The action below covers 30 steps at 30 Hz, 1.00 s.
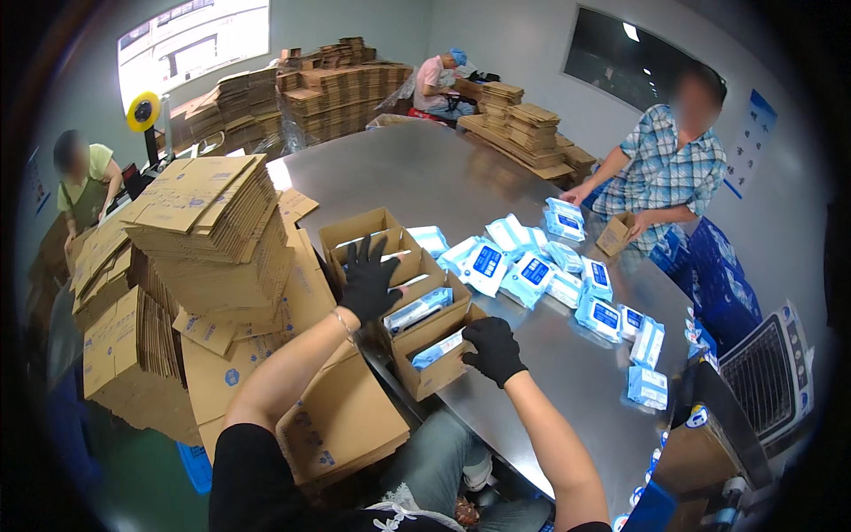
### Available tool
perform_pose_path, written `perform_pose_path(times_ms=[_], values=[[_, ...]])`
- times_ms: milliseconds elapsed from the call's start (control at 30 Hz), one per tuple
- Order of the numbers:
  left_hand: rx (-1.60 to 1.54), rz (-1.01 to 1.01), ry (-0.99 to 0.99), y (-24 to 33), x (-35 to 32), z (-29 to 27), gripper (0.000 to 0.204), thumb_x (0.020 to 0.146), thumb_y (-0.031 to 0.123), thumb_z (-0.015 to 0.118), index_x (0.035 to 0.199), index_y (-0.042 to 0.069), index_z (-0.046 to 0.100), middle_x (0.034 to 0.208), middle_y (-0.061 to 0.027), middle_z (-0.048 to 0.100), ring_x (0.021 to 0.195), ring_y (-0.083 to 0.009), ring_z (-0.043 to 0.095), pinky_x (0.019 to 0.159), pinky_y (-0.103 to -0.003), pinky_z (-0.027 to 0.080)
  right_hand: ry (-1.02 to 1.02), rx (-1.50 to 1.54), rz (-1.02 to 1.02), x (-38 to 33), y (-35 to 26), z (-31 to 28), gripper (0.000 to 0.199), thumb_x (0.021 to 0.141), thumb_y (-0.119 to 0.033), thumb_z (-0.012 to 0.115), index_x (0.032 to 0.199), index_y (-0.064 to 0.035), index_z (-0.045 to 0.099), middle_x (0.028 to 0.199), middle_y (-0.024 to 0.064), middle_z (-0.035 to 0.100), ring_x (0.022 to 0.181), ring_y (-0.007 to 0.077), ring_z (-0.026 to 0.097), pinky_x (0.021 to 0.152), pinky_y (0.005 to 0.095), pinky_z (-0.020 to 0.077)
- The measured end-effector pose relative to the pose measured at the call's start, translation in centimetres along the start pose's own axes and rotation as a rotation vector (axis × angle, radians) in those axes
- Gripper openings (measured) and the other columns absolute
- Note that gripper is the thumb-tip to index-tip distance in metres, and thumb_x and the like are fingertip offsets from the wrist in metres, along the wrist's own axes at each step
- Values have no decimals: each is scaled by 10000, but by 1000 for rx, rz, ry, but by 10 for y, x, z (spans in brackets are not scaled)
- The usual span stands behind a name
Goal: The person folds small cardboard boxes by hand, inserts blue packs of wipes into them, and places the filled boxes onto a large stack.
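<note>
A row of small open cardboard boxes (434, 379) stands along the table's near edge, with light blue wipes packs (419, 310) seen inside them. My left hand (368, 282), in a black glove, is over the left side of the row with its fingers spread. It seems to hold nothing, though whether it touches the box rims I cannot tell. My right hand (495, 349), also black-gloved, has its fingers curled over the right end of the nearest box, which contains a wipes pack (438, 351). Loose wipes packs (532, 273) lie scattered to the right of the row.
Tall stacks of flattened cartons (208, 191) rise at my left. Across the metal table (399, 168), a person in a checked shirt holds a small box (615, 234) and touches a wipes pack (565, 220). Two other people sit or stand farther off. A fan-like appliance (769, 372) is at right.
</note>
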<state>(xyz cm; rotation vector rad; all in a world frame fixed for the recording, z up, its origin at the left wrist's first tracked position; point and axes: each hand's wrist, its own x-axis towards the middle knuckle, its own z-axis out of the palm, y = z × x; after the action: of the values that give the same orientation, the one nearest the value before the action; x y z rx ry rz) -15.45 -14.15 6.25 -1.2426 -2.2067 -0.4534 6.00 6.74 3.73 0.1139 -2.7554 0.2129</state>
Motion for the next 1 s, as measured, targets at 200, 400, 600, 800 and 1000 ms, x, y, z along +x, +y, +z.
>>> perform_pose_path(times_ms=[200, 400, 600, 800, 1000], values=[[18, -289, -454, -88, 0, 9, 722, 827, 640, 522, 1321, 113, 518, 1317, -199, 518, 1289, -458, 382, 1085, -539, 241, -12, -18, -4, 52, -12, 27, 364, 626, -275, 792, 942, -156, 657, 948, 73, 640, 950, 286, 585, 895, 436, 395], [-181, 99, 165, -86, -3, -77, 430, 841, 200, 657, 1248, 93, 566, 1231, -174, 566, 1230, -419, 455, 1076, -493, 324, 27, -63, 53, 107, -22, 61, 393, 604, -271, 786, 954, -162, 646, 974, 68, 632, 1022, 266, 568, 911, 465, 375], [214, -34, 692, -90, -32, -254, 351, 844, 16, 580, 1195, 30, 571, 1260, -204, 546, 1241, -372, 469, 1065, -449, 352, 105, -112, 96, 154, -28, 88, 421, 598, -235, 771, 1000, -221, 650, 971, 43, 622, 1010, 252, 577, 889, 440, 386], [253, -46, 150, -117, -47, -304, 641, 743, 259, 691, 1338, 115, 501, 1472, -179, 370, 1387, -431, 256, 1149, -510, 159, 105, -168, -25, 167, -34, 90, 578, 637, -277, 783, 1177, -196, 593, 1255, 142, 525, 1249, 315, 430, 1044, 526, 271], [169, -175, -91, -143, -55, -308, 531, 733, 79, 601, 1253, 184, 595, 1325, -173, 538, 1232, -377, 497, 1033, -443, 408, 184, 71, -166, 106, -36, 60, 765, 696, -360, 769, 1364, -160, 453, 1390, 202, 397, 1301, 388, 353, 1074, 542, 242]])
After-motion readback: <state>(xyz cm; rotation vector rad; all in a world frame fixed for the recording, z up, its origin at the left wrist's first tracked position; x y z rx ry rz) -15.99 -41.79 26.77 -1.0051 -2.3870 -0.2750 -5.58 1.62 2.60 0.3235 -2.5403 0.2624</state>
